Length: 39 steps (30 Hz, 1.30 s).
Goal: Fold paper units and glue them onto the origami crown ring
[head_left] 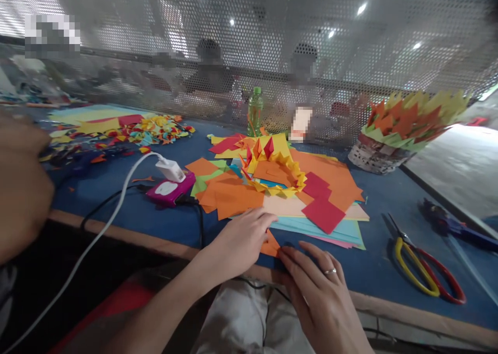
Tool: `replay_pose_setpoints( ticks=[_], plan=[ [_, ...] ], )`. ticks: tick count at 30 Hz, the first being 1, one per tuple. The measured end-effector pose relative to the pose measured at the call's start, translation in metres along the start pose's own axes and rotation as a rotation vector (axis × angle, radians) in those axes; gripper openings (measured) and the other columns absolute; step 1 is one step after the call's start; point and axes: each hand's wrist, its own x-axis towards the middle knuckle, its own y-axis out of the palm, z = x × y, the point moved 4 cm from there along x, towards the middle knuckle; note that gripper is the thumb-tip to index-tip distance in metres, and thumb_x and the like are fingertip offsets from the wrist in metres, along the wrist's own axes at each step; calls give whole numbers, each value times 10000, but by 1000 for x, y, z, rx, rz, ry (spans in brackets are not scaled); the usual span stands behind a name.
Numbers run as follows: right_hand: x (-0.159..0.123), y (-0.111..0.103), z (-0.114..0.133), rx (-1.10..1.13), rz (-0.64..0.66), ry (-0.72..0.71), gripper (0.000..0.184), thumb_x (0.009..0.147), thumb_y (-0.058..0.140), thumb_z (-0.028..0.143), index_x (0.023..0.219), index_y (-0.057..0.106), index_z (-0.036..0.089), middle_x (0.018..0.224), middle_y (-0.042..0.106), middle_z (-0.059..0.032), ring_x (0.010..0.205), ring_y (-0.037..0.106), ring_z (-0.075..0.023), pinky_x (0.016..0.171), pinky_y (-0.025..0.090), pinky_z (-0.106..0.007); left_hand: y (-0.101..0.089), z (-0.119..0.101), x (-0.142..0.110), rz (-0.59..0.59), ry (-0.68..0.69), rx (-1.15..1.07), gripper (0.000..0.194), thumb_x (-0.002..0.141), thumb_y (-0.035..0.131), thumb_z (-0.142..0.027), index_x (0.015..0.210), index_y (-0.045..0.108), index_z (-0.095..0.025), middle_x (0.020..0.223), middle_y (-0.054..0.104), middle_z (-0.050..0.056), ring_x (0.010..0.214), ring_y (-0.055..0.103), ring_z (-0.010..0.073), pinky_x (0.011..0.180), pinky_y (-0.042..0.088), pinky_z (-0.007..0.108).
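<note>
Orange paper piece (271,244): small, pointed, at lower centre of my feed, on the blue tabletop (373,273) by its wooden edge.
Left hand (237,242): fingers bent close together, touching its upper left; I can't tell whether they grip it.
Right hand (317,286): fingers slightly spread, tips at its right corner; pinch or press, I can't tell.
Left edge: a blurred shape (23,188) blocks my view of the table there.
Scissors (418,271): lower right, looped yellow and red handles.
Paper sheets (338,232): centre, flat, overlapping, crowding the space just beyond the hands.
Power strip (171,188): left of centre, glossy purple, white cable (116,209) trailing lower left.
Yellow paper ring (298,178): centre, spiky, on the sheets.
Basket (377,154): upper right, rough-sided, filled with pointed folds.
Bottle (255,113): upper centre, green plastic.
Mesh panel (124,22): perforated, across the top.
</note>
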Motion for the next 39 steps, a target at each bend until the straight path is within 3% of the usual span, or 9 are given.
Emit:
replay_pose_setpoints(
  ticks=[7,12,17,21,26,29,32,34,39],
  plan=[
    [-3,1,-3,22,0,16,302,960,581,178,1252,658,182,1282,730,-12,1214,565,-269,1013,350,-401,-8,2,-2,106,-42,-113,169,872,609,-53,923,654,-209,956,675,12,915,638,196,803,445,289],
    [-7,0,-8,64,-83,77,385,988,533,199,1368,584,161,1311,689,-78,1207,592,-231,994,419,-365,-12,10,-6,93,-203,-352,176,879,672,-224,730,584,-190,668,567,-30,664,545,144,615,388,248],
    [-14,-6,-17,280,-151,425,479,1005,541,336,1464,454,228,1265,690,-97,1144,670,-222,933,541,-349,-1,7,-12,-22,-381,-729,234,921,568,-414,989,518,-196,692,554,-53,558,562,116,537,498,233],
    [-13,-5,-11,661,-133,715,480,1026,486,436,1471,404,277,1151,726,-82,951,745,-184,703,602,-255,14,-11,-18,-104,-437,-943,406,887,607,-410,1188,417,-215,747,574,-67,586,625,123,588,587,278],
    [-4,4,-9,964,-74,776,495,1015,525,463,1438,373,256,984,717,-36,781,726,-148,692,609,-249,33,-31,-31,-218,-454,-1160,393,890,680,-371,1174,461,-209,764,617,-49,608,652,114,581,569,223],
    [-2,6,-22,887,-37,677,455,1027,511,416,1419,360,241,875,674,6,726,680,-123,703,581,-224,35,-32,-41,-269,-328,-969,357,953,637,-321,1260,472,-242,890,670,-13,729,694,130,659,584,239],
    [-3,3,-37,632,-13,555,384,1041,465,331,1406,386,240,898,658,3,846,660,-126,845,549,-241,22,-28,-51,-498,-104,-431,383,953,628,-168,1309,519,-254,1130,694,52,1031,684,177,901,569,314],
    [-1,3,-43,525,31,447,420,1037,427,254,1450,355,239,954,659,-14,933,652,-139,911,526,-274,15,-28,-54,-573,91,-120,376,950,585,-59,1293,576,-213,1250,681,86,1205,616,200,1056,484,362],
    [6,8,-40,465,227,240,619,984,349,84,1566,194,226,994,643,-26,947,634,-156,1017,474,-395,18,-29,-50,-495,352,173,305,996,498,-31,1221,667,-149,1279,714,74,1278,580,199,1200,313,394]
  ],
)
